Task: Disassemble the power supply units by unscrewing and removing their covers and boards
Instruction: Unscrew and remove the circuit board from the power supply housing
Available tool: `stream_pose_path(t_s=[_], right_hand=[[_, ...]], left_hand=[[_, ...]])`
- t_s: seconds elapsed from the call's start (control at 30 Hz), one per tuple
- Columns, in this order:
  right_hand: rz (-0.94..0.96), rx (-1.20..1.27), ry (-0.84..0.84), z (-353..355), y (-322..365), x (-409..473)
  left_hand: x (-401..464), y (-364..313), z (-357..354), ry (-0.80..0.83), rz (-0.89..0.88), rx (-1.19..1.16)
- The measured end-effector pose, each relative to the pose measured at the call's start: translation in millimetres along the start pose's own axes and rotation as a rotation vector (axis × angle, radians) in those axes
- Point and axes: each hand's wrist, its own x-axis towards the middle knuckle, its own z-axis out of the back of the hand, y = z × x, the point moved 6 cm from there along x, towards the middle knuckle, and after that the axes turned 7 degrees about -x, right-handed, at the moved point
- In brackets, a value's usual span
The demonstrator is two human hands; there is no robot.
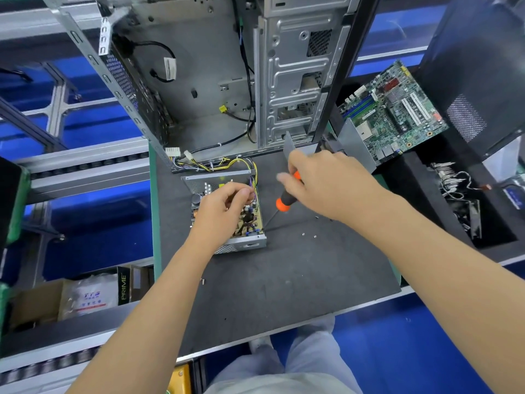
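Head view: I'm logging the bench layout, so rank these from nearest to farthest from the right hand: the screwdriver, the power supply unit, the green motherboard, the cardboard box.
1. screwdriver: gripped in the right hand.
2. power supply unit: to its left, under the left hand.
3. green motherboard: behind, to the right.
4. cardboard box: far left, below the bench.

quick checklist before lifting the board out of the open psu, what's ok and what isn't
1. Cover off the power supply unit: ok, board exposed.
2. Left hand on the board: ok, fingers curled over it.
3. Right hand free to help: not ok, it holds the screwdriver.
4. Board screws all out: cannot tell; loose screws lie on the mat.
5. Wire bundle free: cannot tell.
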Motion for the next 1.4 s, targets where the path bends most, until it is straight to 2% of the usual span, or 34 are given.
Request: stream_pose_path(t_s=[0.1,0.2,0.23,0.3,0.37,0.47,0.6,0.7,0.83,0.9,1.0,1.1,1.23,1.4], right_hand=[[0.057,0.22,0.085,-3,1,-1],[-0.028,0.077,0.152,-9,-7,-1],[-0.022,0.054,0.14,-12,-9,0],[0.019,0.165,0.091,-12,-6,-2],[-0.021,0.197,0.1,-13,-9,-3],[-0.115,0.021,0.156,-19,-19,-2],[-0.182,0.214,0.035,-18,-27,-5],[-0.27,0.316,0.019,-18,-39,-9],[-0.33,0.344,0.005,-18,-55,-13],[-0.354,0.341,-0.009,-18,-61,-15],[-0.376,0.35,-0.061,-18,-67,-18],[-0.394,0.339,-0.119,-16,-71,-19],[-0.411,0.333,-0.159,-15,-75,-21],[-0.418,0.335,-0.18,-17,-80,-23]], left_hand=[[0,-1,0,-0.005,-0.003,0.021],[-1,-1,0,-0.005,0.008,0.028],[-1,-2,0,-0.006,0.012,0.029],[-1,-2,0,-0.008,0.011,0.028],[0,-2,0,-0.009,0.011,0.019],[-1,-2,-1,-0.005,0.021,0.023],[0,-2,-1,0.005,0.003,0.094],[1,-2,-3,0.034,-0.023,0.172],[7,-8,-15,0.217,-0.099,0.424],[12,-12,-27,0.38,-0.144,0.631],[21,-10,-52,0.615,-0.103,1.004],[31,-10,-70,0.729,-0.096,1.308],[36,-2,-83,0.809,-0.09,1.411],[32,6,-88,0.824,-0.164,1.461]])
